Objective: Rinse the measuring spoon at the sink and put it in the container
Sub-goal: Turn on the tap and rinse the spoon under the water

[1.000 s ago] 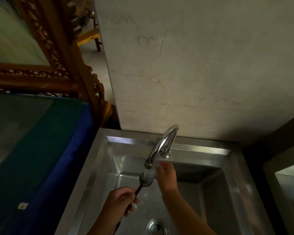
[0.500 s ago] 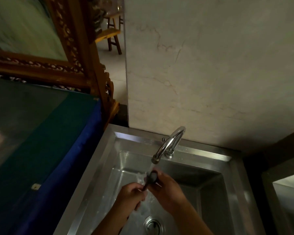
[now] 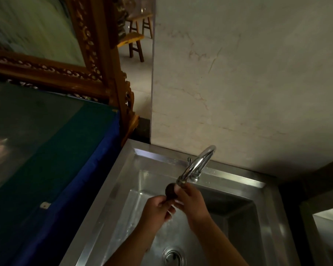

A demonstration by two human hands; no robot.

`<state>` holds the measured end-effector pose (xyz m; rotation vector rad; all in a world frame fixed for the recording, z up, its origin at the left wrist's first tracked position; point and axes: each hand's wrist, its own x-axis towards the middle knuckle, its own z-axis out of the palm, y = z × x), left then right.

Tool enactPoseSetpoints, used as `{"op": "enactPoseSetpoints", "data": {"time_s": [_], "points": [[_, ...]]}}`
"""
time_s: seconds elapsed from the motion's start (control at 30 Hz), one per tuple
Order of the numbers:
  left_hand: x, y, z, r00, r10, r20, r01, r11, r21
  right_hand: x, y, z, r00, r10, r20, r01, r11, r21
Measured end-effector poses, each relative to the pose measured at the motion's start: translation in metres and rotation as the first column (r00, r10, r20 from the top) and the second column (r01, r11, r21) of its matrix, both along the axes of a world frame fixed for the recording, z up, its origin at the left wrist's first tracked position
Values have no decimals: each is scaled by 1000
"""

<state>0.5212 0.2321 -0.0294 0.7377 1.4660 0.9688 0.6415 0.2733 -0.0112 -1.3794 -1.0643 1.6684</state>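
Left hand (image 3: 158, 209) clenched round measuring spoon (image 3: 171, 191) handle; right hand (image 3: 192, 202) fingers touching bowl.

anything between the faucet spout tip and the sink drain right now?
Yes, head view: under the faucet spout sit the dark spoon bowl, then the left hand and right hand rubbing it; below them, wet basin down to the drain.

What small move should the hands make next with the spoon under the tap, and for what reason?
Probably turn the measuring spoon a little under the faucet spout. The left hand grips its handle, the right hand rubs the bowl beside the spout, so rinsing looks unfinished. No container is visible.
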Motion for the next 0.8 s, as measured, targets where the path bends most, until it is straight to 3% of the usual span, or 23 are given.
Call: {"op": "enactPoseSetpoints", "data": {"time_s": [0.13,0.3,0.43,0.57,0.8], "points": [[4,9,3,997,-72,25,70,996,62,13,-1,5,993,19,-115,-18,1000,10],[10,25,8,995,-104,10,101,985,140,18,11,15,979,58,-193,-50,998,50],[4,29,12,984,-157,83,138,970,200,21,26,15,978,15,-209,-7,999,38],[1,18,6,977,-155,147,126,974,188,19,38,11,977,-61,-203,57,998,-25],[-8,-21,-26,972,-57,228,51,998,32,13,58,20,941,-136,-309,123,990,-63]]}}
